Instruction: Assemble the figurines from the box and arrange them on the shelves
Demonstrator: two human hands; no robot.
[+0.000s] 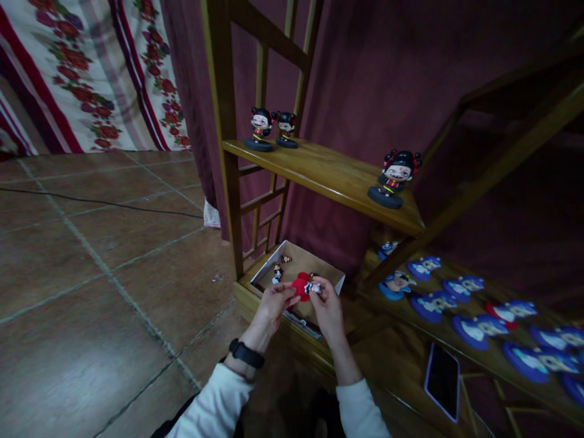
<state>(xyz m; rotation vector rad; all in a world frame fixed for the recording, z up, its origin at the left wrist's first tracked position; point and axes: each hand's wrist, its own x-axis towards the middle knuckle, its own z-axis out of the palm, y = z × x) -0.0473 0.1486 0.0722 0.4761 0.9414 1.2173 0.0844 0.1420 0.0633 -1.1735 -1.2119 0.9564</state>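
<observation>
Both my hands are over a shallow cardboard box on the lowest shelf. Pinched in the fingers of my left hand is a red round base. My right hand has its fingertips closed on a small black-and-white figurine, which is against the red base; whether the two are joined I cannot tell. Inside the box, left of my hands, lie other small figurines, one brown and dark and one with a white lower part. A further small item behind the red base is partly hidden.
On the wooden shelf above stand three black-haired figures, one at the right end. To the right, several figurines on blue bases line another shelf, near a phone. A cable crosses the tiled floor.
</observation>
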